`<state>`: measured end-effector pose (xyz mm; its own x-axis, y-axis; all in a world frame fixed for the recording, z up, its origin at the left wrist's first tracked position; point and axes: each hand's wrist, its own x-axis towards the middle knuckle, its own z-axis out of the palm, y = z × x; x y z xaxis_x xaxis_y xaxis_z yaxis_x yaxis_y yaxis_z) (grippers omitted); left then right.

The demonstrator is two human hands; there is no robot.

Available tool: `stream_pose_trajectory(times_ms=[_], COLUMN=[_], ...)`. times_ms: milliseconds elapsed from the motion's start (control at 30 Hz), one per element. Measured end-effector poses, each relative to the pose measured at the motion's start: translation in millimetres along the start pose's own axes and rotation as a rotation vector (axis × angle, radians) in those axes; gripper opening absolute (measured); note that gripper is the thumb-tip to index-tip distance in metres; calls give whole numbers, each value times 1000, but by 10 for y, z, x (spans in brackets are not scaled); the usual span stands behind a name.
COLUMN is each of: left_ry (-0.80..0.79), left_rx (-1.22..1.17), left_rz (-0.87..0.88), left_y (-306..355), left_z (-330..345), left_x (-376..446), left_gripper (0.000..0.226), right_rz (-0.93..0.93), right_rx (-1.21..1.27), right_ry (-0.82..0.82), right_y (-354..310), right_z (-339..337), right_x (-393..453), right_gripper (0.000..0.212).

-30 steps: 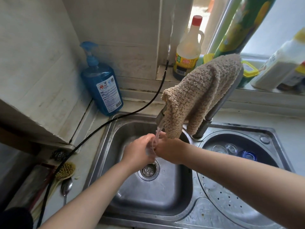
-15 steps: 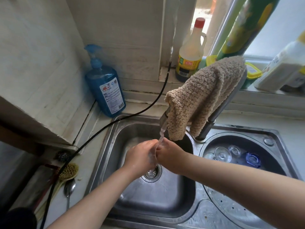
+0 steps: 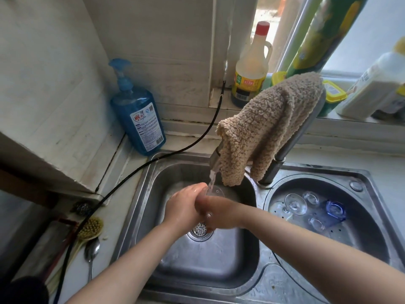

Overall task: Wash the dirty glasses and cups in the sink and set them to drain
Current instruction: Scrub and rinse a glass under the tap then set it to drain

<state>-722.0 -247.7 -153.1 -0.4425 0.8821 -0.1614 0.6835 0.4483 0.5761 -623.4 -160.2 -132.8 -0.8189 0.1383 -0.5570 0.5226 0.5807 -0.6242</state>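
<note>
My left hand (image 3: 183, 207) and right hand (image 3: 219, 212) both gripping a clear glass (image 3: 215, 191) under the tap stream, washed glasses (image 3: 295, 204) at 3 o'clock in the drain basin (image 3: 361, 216)

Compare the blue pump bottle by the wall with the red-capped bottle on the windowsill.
The blue pump bottle has a pump top and blue liquid; the red-capped bottle has a screw cap, a side handle and pale yellowish liquid. The pump bottle stands on the counter at the sink's back left corner; the red-capped one stands higher, on the windowsill. Both are upright, labelled and see-through.

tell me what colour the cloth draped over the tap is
Beige cloth, nubbly; seen from the head view.
</note>
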Motion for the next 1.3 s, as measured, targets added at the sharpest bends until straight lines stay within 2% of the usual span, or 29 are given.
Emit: stream_pose_trajectory(times_ms=[33,67,100,133,200,267,300,333,433,467,500,600,633,667,700,767,867,1000,1100,1167,1200,1300], left_ry=[-31,-64,-91,-104,-94,-68,-64,-57,-15,1,-2,-35,-64,-93,-128,-189,-308,-391,-459,-505,-508,-420], left_rx=[-1,-7,-19,-31,-43,-20,7,22,-14,-16,-1,-17,-67,-125,-189,-332,-532,-813,-1065,-1244,-1310,-1436], left_rz=[-27,-53,-75,-86,-87,-63,-47,-30,-24,-23,-33,-102,-136,-172,-204,-255,-277,-355,-521,-581,-587,-619], left_y=[-5,-14,-26,-29,-15,14,33,53,46,33,19,8,1,-21,-49,-131,-189,-140,-110,-55,-40,14], left_z=[-8,-7,4,12,29,39,44,49,52,49,51,43,50,68,83,119,114,150,215,225,250,304], left_x=[0,-2,-12,-18,-18,-7,-6,-7,-27,-27,-26,-18,-21,-15,-13,-14,-39,-90,-110,-100,-78,0], left_gripper=[53,61,65,66,65,64,62,58,41,40,43,58,59,59,59,64,61,61,63,48,43,48], right_rz=[-56,-117,-222,-341,-355,-208,-102,-16,136,129,96,-22,-39,-84,-140,-198,-199,-73,44,57,41,-25], right_rx=[-422,-685,-825,-854,-846,-768,-642,-439,470,567,463,-353,-501,-528,-465,-105,372,874,818,745,684,404], right_ry=[13,45,78,129,127,73,25,-13,-13,-4,12,92,138,195,242,257,255,389,479,569,634,757], right_y=[52,122,194,257,349,274,206,133,20,19,33,109,134,148,176,267,353,398,338,213,151,21], right_z=[-5,-33,-74,-127,-172,-84,-35,-9,-45,-74,-81,-43,-59,-91,-135,-215,-233,-72,164,339,420,608], right_x=[-18,-29,-42,-66,-54,-17,9,34,22,-12,-52,-117,-132,-139,-135,-154,-155,-38,50,83,79,26], right_gripper=[47,45,41,39,42,43,41,39,30,33,34,38,36,32,25,16,25,31,35,41,45,54])
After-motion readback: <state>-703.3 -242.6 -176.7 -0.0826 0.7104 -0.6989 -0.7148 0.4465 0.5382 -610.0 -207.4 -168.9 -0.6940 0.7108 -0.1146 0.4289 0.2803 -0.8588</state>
